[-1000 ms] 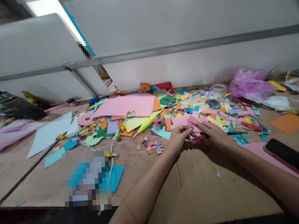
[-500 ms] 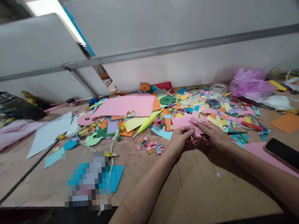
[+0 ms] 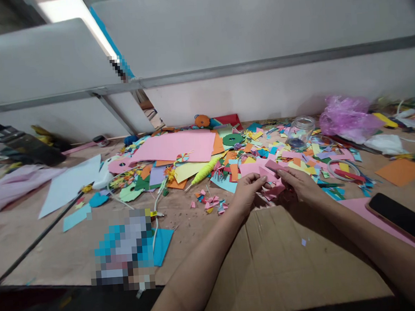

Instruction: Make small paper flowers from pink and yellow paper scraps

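My left hand [image 3: 249, 191] is closed, its thumb and fingers pinching a small piece of pink paper. Close to its right, my right hand [image 3: 297, 181] pinches a folded-looking pink paper strip [image 3: 272, 165] between thumb and fingers. Both hands are just above the far edge of a brown cardboard sheet [image 3: 272, 264]. More pink paper scraps [image 3: 274, 191] lie under and behind the fingers. The fingers partly hide the paper, so its exact shape cannot be made out.
Colourful paper cuttings spread across the table behind the hands. A glass jar [image 3: 300, 132], pink plastic bag [image 3: 347, 117] and tape ring [image 3: 343, 169] stand or lie to the right. A phone [image 3: 404, 222] rests near my right forearm. Large pink sheets [image 3: 174, 146] lie left of centre.
My hands have moved slightly apart, the right one rightward. The pink paper, held together between them before, now shows as separate pieces, one at each hand.
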The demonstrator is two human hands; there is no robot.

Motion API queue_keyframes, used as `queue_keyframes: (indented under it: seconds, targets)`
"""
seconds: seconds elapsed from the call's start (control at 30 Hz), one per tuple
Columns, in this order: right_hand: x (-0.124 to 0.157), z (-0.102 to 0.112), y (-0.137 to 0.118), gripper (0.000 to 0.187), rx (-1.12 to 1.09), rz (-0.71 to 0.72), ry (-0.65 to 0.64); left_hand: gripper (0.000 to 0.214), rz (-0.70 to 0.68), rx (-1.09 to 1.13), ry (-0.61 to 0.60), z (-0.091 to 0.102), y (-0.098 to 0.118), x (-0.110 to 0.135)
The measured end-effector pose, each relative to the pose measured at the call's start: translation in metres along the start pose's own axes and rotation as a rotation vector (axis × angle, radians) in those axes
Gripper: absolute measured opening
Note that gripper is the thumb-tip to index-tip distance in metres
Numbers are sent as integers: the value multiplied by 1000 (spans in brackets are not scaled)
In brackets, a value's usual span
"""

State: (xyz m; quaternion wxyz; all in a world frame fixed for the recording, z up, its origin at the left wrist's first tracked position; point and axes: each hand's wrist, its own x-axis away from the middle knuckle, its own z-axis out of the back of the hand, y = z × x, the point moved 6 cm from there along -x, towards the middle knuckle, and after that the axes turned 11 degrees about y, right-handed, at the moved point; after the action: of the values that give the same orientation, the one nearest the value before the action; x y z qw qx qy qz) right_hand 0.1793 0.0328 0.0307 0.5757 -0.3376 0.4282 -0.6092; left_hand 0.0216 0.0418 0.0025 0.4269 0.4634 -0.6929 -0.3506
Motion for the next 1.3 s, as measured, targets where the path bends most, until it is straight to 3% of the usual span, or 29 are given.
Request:
queue_keyframes:
  seconds: [0.13,0.3,0.4,0.53,0.7,0.9,1.07,1.3]
  targets:
    - [-6,4,-6,42,368,223,-36,44,-116,12,89,10,8,-8]
    - [-4,-1,-14,32,614,338,-150,41,-179,29,144,16,13,-13]
    - [-8,2,-30,33,509,426,-142,37,-234,-3,168,18,18,-12]
    - [-19,2,-46,38,252,342,-106,36,-244,-49,173,17,21,-10]
    - [-25,-20,-52,39,234,302,-135,34,-283,-99,140,15,24,-9]
    - [-24,-23,-48,39,184,316,-90,36,-324,-215,119,16,21,-14]
    - [-26,-17,-41,37,176,332,-106,35,-286,-150,98,15,18,-14]
    - [-30,-1,-45,23,30,376,-3,35,-160,-22,133,24,15,-18]
